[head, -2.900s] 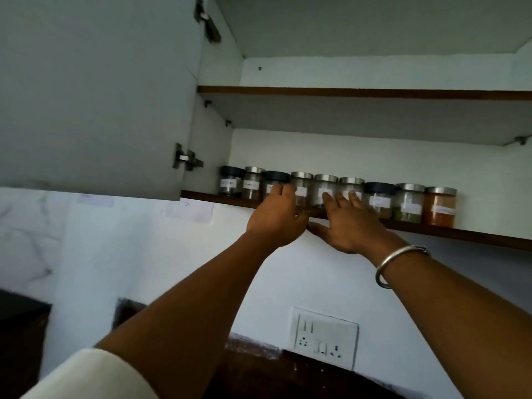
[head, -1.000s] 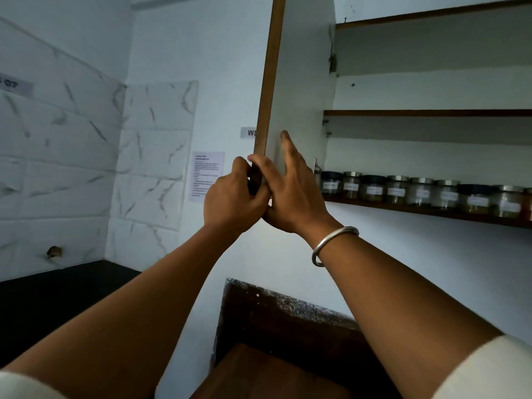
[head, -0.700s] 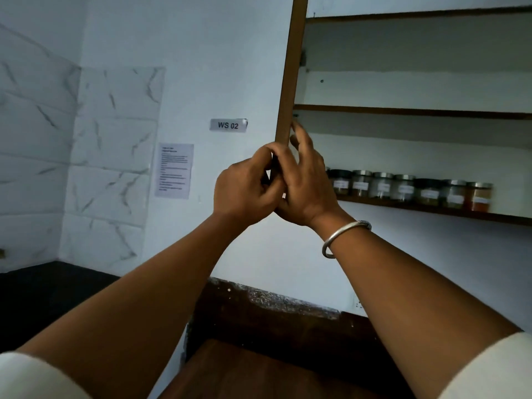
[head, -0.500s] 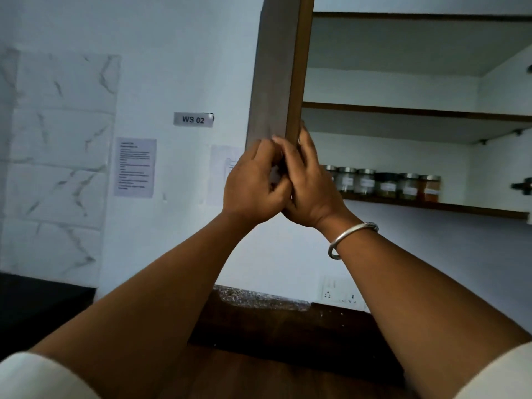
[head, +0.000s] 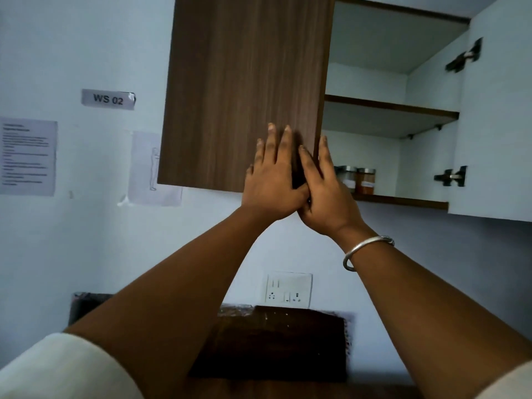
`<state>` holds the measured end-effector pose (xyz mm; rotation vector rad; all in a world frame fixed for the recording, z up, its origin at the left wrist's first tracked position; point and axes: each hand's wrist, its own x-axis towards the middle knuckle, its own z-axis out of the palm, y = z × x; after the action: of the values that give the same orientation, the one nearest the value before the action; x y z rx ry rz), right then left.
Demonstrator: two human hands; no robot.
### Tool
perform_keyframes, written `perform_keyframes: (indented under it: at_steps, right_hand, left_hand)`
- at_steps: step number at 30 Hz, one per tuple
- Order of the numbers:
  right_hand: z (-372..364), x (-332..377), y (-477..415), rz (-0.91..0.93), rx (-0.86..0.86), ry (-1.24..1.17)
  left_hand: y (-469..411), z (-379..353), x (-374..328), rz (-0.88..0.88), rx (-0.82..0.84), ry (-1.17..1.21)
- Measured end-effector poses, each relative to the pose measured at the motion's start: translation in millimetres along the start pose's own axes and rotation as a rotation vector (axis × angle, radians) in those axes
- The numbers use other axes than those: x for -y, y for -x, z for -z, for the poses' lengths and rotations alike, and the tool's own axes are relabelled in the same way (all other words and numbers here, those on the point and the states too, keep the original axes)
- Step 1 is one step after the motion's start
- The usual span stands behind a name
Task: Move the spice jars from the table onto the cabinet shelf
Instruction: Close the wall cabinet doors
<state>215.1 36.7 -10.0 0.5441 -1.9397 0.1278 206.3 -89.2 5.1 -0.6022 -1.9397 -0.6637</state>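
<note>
Left hand [head: 270, 182] presses flat on the door [head: 244, 90], and right hand [head: 325, 194] straddles its free edge, fingers straight. Two jars [head: 365, 181] stand on the shelf [head: 403, 200] just right of the right hand, bare shelf beyond.

Both arms wear cream sleeves [head: 66, 367]; the right wrist carries a silver bangle [head: 365, 247].
</note>
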Motion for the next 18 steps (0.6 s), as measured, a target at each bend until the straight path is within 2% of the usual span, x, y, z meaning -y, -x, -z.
perform_keyframes:
  at_steps: [4, 10, 18]
  right_hand:
    - [-18.0, -47.7, -2.9, -0.001, 0.045, 0.046]
    - [-60.3, -108.3, -9.0, 0.022, -0.020, 0.080]
    - [-127.3, -170.7, -16.9, -0.084, -0.036, -0.032]
  left_hand:
    - [-20.2, -47.6, -1.0, -0.072, 0.054, -0.079]
    - [-47.2, -121.0, 15.7, -0.065, 0.033, -0.171]
    - [-80.8, -192.8, 44.0, -0.043, -0.004, -0.295]
